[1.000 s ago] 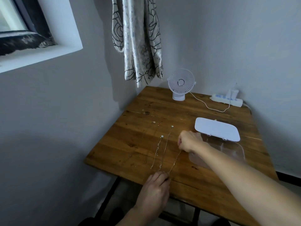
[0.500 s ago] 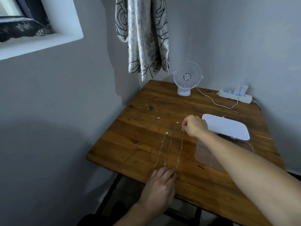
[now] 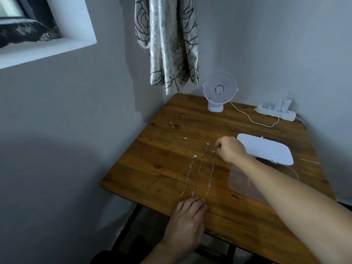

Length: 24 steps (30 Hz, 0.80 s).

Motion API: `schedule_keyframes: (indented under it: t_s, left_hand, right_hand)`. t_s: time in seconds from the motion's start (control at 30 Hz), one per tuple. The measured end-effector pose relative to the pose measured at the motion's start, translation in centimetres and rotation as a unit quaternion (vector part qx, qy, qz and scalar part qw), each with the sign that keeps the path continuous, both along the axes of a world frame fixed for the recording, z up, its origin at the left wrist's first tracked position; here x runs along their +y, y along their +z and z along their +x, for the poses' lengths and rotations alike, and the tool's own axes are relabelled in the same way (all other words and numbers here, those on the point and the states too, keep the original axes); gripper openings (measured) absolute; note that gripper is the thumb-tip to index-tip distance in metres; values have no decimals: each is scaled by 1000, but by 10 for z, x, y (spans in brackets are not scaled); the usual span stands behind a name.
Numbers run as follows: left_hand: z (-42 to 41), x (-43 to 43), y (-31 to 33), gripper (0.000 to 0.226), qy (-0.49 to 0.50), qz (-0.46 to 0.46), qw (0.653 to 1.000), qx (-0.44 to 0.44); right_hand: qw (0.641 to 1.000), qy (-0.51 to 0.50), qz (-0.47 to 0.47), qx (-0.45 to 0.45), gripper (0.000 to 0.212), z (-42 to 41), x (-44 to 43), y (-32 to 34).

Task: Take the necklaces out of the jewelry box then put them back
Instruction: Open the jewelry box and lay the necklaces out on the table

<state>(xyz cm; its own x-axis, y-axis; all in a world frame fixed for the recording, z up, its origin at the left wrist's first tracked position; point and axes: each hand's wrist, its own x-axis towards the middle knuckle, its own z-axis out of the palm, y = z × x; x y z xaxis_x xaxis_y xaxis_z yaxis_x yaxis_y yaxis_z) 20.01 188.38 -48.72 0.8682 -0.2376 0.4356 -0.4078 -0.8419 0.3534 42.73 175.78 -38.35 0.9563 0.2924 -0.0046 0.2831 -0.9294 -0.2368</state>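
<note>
Three thin chain necklaces lie side by side on the wooden table (image 3: 238,210): the left necklace (image 3: 188,174), the middle necklace (image 3: 200,168) and the right necklace (image 3: 211,174). My right hand (image 3: 229,150) pinches the far end of the right necklace. My left hand (image 3: 187,223) lies flat at the table's near edge, fingertips just short of the chains' near ends. The jewelry box stands open to the right, with its clear base (image 3: 245,184) partly under my right forearm and its white lid (image 3: 264,149) folded back.
A small white fan (image 3: 219,92) stands at the table's back, its cable running to a white power strip (image 3: 275,112) by the wall. A few tiny jewelry pieces (image 3: 187,139) lie beyond the necklaces. A curtain (image 3: 167,44) hangs in the corner.
My right hand has drawn the far end of the right necklace away from me, so the chain now lies straight beside the other two. My left hand stays at the near edge.
</note>
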Motion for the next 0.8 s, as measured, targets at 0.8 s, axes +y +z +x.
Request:
schedule_keyframes:
  t_s: [0.8]
  left_hand:
    - [-2,-1,14,28,12,-4,999,39]
  right_hand:
    - [992,69,-45,96,19,-43,10,7]
